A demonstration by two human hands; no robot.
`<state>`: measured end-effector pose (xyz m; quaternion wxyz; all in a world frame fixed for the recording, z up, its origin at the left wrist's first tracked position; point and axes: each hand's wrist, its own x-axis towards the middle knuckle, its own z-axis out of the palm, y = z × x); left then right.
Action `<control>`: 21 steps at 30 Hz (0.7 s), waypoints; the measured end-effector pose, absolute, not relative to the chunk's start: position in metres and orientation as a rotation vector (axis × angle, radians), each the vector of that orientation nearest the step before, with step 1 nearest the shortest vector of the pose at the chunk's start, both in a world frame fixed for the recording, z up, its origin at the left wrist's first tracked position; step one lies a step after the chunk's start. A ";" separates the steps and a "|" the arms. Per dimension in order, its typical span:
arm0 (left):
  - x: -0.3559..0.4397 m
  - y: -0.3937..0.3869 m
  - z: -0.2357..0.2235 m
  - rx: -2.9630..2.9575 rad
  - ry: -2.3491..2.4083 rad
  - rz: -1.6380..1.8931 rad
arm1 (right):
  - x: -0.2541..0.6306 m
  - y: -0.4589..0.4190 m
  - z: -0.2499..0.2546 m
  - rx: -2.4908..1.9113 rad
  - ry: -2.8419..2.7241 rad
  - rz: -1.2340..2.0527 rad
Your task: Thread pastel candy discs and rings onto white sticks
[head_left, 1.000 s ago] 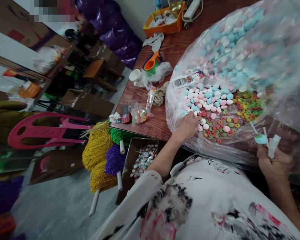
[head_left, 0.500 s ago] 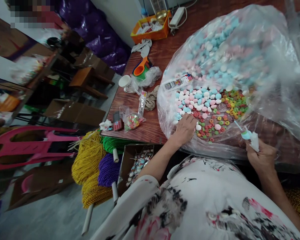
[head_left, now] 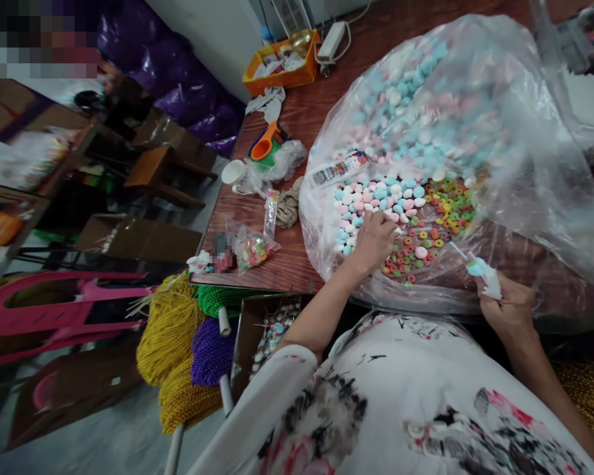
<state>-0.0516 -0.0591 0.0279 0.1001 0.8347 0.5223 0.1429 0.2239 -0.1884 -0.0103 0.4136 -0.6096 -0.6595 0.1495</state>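
Left hand (head_left: 375, 243) poised low at the near edge of the pastel candies (head_left: 363, 196), which are spread within a large clear bag (head_left: 435, 295) on the wooden table (head_left: 309, 122). Fingers bent and bunched together, a white candy (head_left: 397, 231) at their tips; whether it is pinched cannot be told. In the right hand (head_left: 507, 305), a scrap of white paper (head_left: 492, 285) is pinched between thumb and fingers; beyond it a thin stick (head_left: 458, 251) and a pale blue piece (head_left: 474, 266) are pointed toward the candies. Picking judged best done singly, with fingertips, from the loose near edge; a light right-hand grip is advised. Small coloured rings (head_left: 450, 210) are strewn between the hands and could be caught up by mistake. Fingers could be snagged by slack folds of the bag. At the candies' far left edge, a labelled packet (head_left: 338, 169) is found. Farther left, apart: orange scoop (head_left: 262, 150), white cup (head_left: 233, 173).
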 end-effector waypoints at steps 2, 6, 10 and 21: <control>-0.051 -0.068 0.030 2.497 1.513 0.396 | 0.225 -0.189 -0.010 -1.511 -1.669 0.372; -0.052 -0.083 0.031 2.230 1.383 0.726 | 0.224 -0.193 -0.005 -1.523 -1.693 0.436; -0.052 -0.090 0.041 1.561 1.147 1.104 | 0.207 -0.197 0.013 -1.422 -1.749 0.543; -0.039 -0.114 0.052 0.828 0.876 1.167 | 0.179 -0.192 0.024 -1.372 -1.869 0.520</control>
